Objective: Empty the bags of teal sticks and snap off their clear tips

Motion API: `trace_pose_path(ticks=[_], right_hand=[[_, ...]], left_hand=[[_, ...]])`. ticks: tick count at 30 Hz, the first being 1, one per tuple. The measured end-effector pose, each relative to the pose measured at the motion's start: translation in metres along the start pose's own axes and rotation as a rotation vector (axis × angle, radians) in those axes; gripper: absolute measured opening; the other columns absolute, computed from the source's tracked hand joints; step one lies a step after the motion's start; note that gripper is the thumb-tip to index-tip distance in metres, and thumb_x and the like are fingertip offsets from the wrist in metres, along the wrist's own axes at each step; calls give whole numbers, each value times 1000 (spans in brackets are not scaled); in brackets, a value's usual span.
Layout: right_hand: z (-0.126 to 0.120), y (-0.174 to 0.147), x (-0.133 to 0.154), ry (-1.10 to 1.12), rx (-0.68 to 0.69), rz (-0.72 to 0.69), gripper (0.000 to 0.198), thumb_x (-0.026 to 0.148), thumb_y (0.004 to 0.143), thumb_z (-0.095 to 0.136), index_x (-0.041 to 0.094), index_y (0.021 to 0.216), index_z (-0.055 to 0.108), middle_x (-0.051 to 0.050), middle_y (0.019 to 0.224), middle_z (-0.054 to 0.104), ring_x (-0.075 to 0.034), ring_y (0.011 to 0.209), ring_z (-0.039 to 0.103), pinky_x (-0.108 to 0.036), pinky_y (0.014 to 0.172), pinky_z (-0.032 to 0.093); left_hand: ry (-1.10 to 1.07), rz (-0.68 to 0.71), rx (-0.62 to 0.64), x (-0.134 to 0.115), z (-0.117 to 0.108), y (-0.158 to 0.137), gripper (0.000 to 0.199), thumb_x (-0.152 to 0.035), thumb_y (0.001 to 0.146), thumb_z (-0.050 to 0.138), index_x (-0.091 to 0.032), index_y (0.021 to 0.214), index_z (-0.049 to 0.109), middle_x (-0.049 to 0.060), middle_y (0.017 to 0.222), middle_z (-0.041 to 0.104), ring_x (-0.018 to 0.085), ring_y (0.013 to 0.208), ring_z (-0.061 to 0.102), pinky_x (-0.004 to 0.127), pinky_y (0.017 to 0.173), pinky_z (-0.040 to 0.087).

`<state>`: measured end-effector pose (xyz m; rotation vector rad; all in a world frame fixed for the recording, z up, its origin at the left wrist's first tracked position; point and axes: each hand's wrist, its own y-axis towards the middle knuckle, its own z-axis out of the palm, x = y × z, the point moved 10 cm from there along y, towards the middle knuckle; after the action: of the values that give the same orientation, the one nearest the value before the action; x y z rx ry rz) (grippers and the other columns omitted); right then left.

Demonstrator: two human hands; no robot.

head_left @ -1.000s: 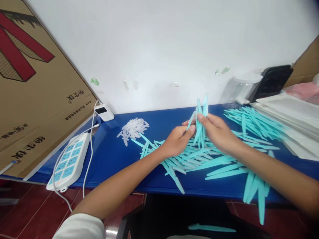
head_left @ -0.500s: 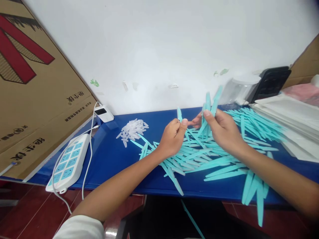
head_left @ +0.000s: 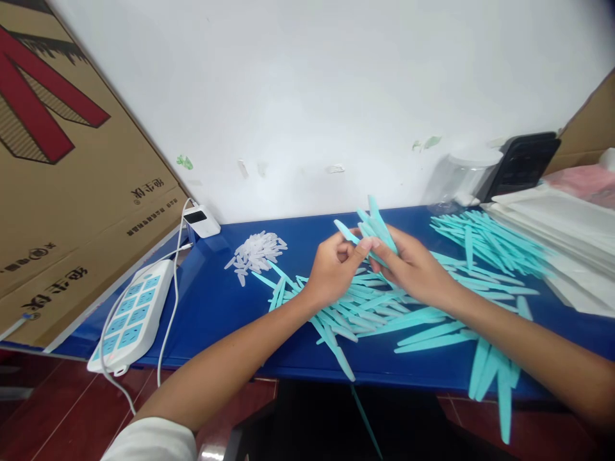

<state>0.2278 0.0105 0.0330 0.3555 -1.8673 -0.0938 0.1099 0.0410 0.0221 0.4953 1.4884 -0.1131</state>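
My left hand (head_left: 334,266) is closed, pinching one slim teal stick, by its shape an eyebrow razor (head_left: 344,232), which points up and to the left. My right hand (head_left: 413,266) is wrapped round a small bundle of teal razors (head_left: 377,224) that fan upward. The two hands touch at the thumbs. Beneath them a loose heap of teal razors (head_left: 369,304) spreads over the blue table (head_left: 206,307); the hands hide part of it. To the left lies a pile of small whitish translucent covers (head_left: 259,251).
A neater teal razor stack (head_left: 494,240) lies at the right beside white sheets (head_left: 562,224). Behind stand a clear lidded jar (head_left: 468,176) and a black holder (head_left: 523,163). At left are a power strip (head_left: 137,314), a white device (head_left: 202,221) and a cardboard box (head_left: 86,192). Several razors (head_left: 502,384) overhang the front edge.
My right hand has moved left and slightly down with its bundle, coming against my left hand. The single razor in my left hand now leans further left.
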Motion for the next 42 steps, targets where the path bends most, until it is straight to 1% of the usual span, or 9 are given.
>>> trace_pose_path(ticks=[2,5,7,11,16,23,28,34,42], right_hand=[[1,0,3,-66,31,-26,50,68,103,51,21,112,65,2,69,56,-12,54,48,-27,52,41],[2,-1,5,-155,64,-21,50,68,101,55,21,85,58,1,68,58,-11,54,46,-27,53,40],[1,-1,4,-187,71,-1,52,69,100,57,22,79,53,1,67,60,-11,52,44,-27,51,38],[-4,0,0,-219,76,20,49,70,97,60,23,85,55,2,62,61,-12,52,46,-28,52,38],[-6,1,-5,-246,111,15,48,69,97,61,21,88,64,3,55,57,-14,51,51,-28,54,40],[1,1,0,-250,185,-39,49,68,100,55,22,85,58,2,66,50,-14,57,41,-28,54,35],[-7,2,0,-319,157,-71,49,67,100,56,22,81,54,2,67,45,-13,60,37,-28,55,31],[-13,4,1,-315,148,-64,49,65,100,58,22,77,56,2,66,52,-13,59,45,-28,57,36],[-16,7,7,-289,151,-69,53,67,98,59,22,71,55,1,64,53,-15,59,48,-30,60,38]], left_hand=[[17,1,-57,-3,-9,1,50,-67,92,70,-18,103,63,-7,61,51,8,51,39,24,51,31],[188,111,-110,-20,-21,1,49,-66,99,61,-20,83,57,-7,59,40,9,53,33,26,53,27],[314,205,-110,-33,-22,-2,56,-64,102,57,-19,70,47,-6,61,34,9,56,29,28,55,25],[409,250,-10,-39,-14,-3,62,-62,103,54,-20,64,34,-4,65,26,11,62,26,29,57,22],[450,220,209,-33,4,-4,53,-59,108,46,-20,72,50,-2,68,40,13,64,34,30,59,24],[564,332,90,-45,-17,2,62,-59,109,39,-21,62,24,-2,60,22,13,57,23,34,59,18],[702,405,119,-48,-19,4,61,-53,110,41,-21,59,29,-2,57,28,14,55,25,35,61,18],[597,347,175,-48,-18,8,62,-53,109,45,-21,59,27,-3,58,24,13,56,22,33,59,17],[627,331,231,-59,-17,8,63,-56,109,43,-22,59,26,-3,60,22,13,58,20,33,58,16]])
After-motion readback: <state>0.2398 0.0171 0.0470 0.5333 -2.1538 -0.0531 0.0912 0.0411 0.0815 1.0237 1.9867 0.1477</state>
